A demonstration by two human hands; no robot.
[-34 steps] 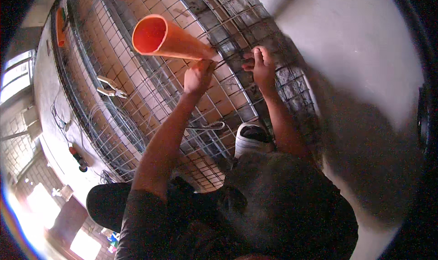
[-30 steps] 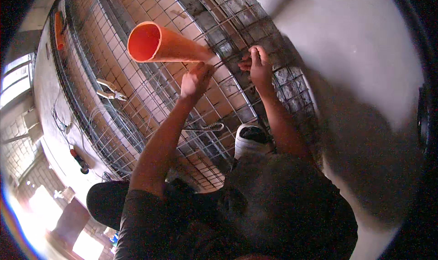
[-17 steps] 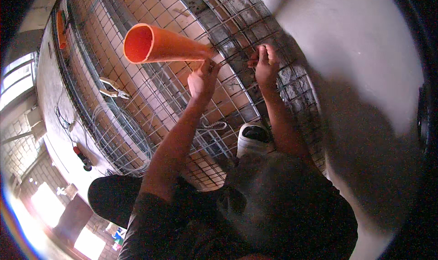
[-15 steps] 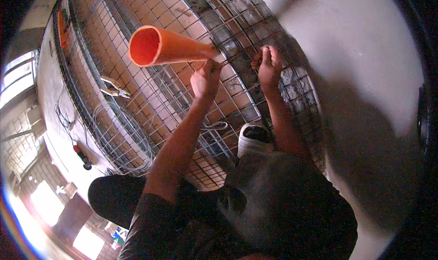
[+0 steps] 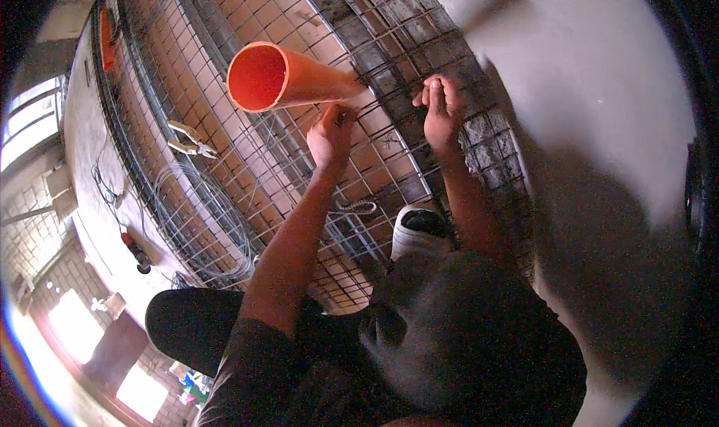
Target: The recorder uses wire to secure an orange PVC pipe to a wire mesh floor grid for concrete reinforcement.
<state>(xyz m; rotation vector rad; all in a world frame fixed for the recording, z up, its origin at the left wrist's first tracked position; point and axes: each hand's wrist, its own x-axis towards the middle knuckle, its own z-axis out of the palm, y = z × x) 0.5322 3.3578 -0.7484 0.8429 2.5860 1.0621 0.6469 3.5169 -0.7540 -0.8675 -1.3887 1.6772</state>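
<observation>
A wide orange plastic pipe [image 5: 318, 79] rises through the steel rebar mesh [image 5: 393, 146], its open mouth tilted toward the upper left. Beside the pipe's foot, my left hand [image 5: 330, 136] is closed in a fist at the mesh bars. Whatever it may grip is hidden by the fingers. To the right, over the darker edge of the mesh, my right hand [image 5: 442, 113] is closed with thumb and fingers pressed together. Anything between those fingers is too small to make out. Pliers [image 5: 192, 140] with pale handles rest on the mesh to the left.
A coil of thin wire [image 5: 202, 217] lies on the mesh below the pliers. My white shoe [image 5: 414, 236] stands on the mesh between my arms. A pale wall [image 5: 592, 75] rises at the right. An orange length [image 5: 106, 41] and a power cord [image 5: 135, 251] are at far left.
The pipe and mesh appear shifted slightly right in view. My left hand has drawn a little away from the pipe's foot. My right hand's fingers have turned slightly, still closed.
</observation>
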